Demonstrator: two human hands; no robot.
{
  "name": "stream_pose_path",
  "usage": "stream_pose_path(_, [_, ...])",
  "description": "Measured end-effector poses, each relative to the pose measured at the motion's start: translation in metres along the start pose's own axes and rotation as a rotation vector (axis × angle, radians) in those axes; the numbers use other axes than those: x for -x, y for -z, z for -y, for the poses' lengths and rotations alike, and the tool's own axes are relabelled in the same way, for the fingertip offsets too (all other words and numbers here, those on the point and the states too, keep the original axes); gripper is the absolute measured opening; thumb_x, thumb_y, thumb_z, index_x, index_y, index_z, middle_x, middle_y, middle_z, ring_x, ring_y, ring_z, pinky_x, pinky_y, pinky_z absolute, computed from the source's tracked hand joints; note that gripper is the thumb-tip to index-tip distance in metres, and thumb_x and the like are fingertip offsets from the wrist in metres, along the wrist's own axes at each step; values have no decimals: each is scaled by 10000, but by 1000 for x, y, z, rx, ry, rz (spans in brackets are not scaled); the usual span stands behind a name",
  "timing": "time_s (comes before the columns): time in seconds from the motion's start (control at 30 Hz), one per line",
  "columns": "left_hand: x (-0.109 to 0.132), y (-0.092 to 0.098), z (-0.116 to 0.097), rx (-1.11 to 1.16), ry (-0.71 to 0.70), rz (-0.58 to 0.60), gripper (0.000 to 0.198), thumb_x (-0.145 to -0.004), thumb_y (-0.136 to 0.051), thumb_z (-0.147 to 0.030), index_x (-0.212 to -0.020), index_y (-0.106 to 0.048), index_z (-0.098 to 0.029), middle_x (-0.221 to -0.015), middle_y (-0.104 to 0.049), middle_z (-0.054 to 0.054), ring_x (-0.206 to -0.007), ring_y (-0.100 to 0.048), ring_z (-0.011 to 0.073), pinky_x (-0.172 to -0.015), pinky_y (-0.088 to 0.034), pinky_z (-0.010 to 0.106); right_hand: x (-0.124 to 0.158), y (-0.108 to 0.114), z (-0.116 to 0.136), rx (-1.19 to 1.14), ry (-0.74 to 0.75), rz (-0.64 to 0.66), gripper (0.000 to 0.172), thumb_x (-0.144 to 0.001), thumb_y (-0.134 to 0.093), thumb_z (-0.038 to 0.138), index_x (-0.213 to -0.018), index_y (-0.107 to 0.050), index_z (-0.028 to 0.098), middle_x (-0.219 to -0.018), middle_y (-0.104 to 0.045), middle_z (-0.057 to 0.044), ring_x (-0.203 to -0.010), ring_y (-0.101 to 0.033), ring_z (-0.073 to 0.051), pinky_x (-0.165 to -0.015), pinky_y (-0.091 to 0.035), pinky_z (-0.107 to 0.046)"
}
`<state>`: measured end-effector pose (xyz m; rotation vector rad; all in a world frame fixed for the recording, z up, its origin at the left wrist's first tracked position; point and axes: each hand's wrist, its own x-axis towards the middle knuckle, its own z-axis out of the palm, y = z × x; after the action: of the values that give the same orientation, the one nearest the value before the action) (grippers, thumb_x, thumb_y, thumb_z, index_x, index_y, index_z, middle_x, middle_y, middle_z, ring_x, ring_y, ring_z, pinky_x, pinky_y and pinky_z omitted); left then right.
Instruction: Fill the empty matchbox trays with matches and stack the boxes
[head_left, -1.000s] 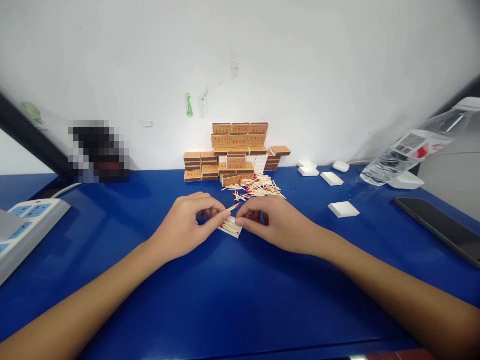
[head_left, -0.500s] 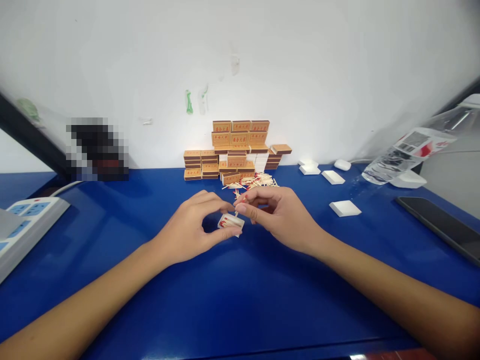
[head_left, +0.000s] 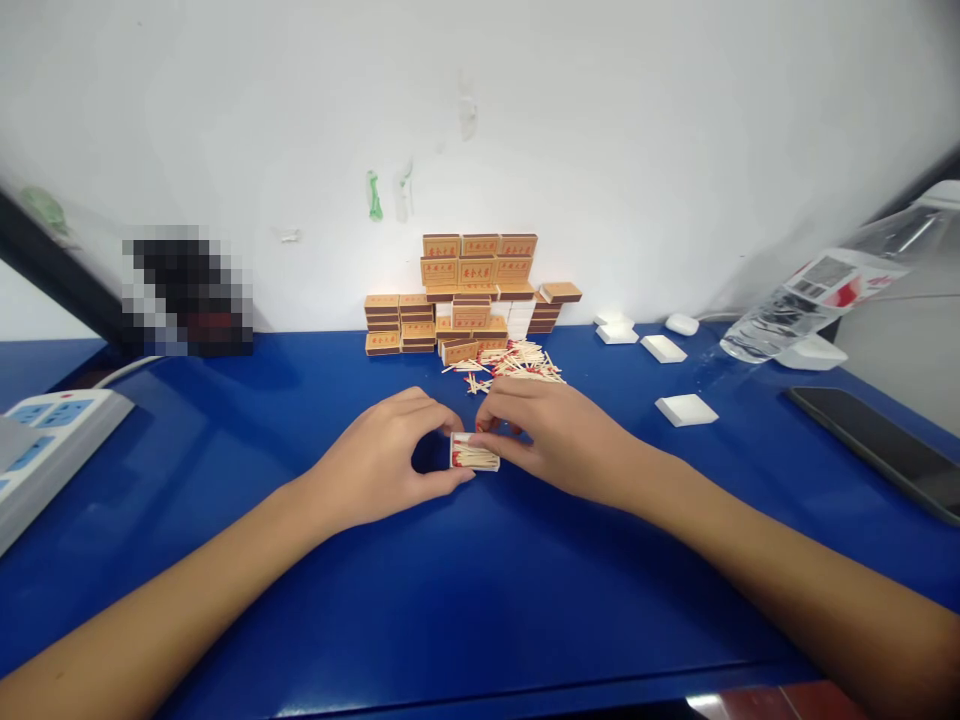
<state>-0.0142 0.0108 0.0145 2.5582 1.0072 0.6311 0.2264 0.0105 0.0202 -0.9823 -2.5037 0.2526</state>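
A small white matchbox tray [head_left: 459, 438] sits between my hands, lying level, with red-headed matches [head_left: 477, 457] laid lengthwise in it. My left hand [head_left: 386, 455] grips the tray's left end, thumb on the near side and fingers on the far side. Over the tray's right part, my right hand [head_left: 555, 432] is closed in a pinch; a red match head shows at its fingertips, and its thumb reaches into the tray. Just beyond this hand spreads a heap of loose matches [head_left: 529, 358], some crossing one another.
Matchboxes [head_left: 478, 272] are stacked against the wall. Several white trays [head_left: 686, 410] lie at right, near a tilted water bottle [head_left: 817, 280] and a black phone [head_left: 885, 450]. A power strip [head_left: 67, 450] is at left on the blue table [head_left: 420, 620].
The tray has gone from tilted to level and shifted slightly right. My right hand has lowered its pinched matches to the tray, and more matches now show lying in it.
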Motion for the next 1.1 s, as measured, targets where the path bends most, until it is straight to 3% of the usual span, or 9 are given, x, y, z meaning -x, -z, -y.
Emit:
stream_pose_path(0.13, [1,-2,-6,36,22,-34,241,-872,-805,-379,-1037,-727,-221,-961,-746,41,-919,-678,233,-842,-549,380,2,2,2,109,-9,55,191,-1038,-653,341,-949,-688,175,-935,-696,-63,-790,-611,-186,-687,-394,-313])
stream_pose_path(0.3, [1,-3,-5,92,69,-68,245,-844,-836,-410,-1003,-753,-242,-916,-755,5,-859,-682,202,-779,-532,336,4,2,-2,6,-11,-9,158,-1021,-681,333,-955,-666,191,-910,-689,-40,-780,-601,-173,-692,-398,-301])
stream_pose_path(0.7, [-2,-5,-2,166,75,-70,279,-825,-882,-386,-1051,-767,-270,-929,-748,-18,-876,-666,183,-797,-534,309,4,8,-5,-101,-46,-6,65,-985,-689,229,-930,-700,195,-881,-661,-24,-759,-569,-150,-700,-411,-286])
stream_pose_path(0.93, [0,-8,-2,156,40,-52,292,-852,-865,-406,-1083,-756,-265,-971,-765,-15,-914,-686,182,-832,-547,307,5,9,0,-154,-38,151,114,-1011,-655,223,-984,-762,195,-941,-650,-45,-792,-597,-158,-697,-434,-290])
stream_pose_path(1.1, [1,-10,-6,53,-17,-86,338,-852,-870,-393,-1113,-730,-228,-963,-754,4,-897,-696,193,-816,-552,320,6,3,0,-121,-24,130,111,-1010,-659,201,-953,-749,173,-926,-660,-42,-778,-615,-151,-700,-446,-287])
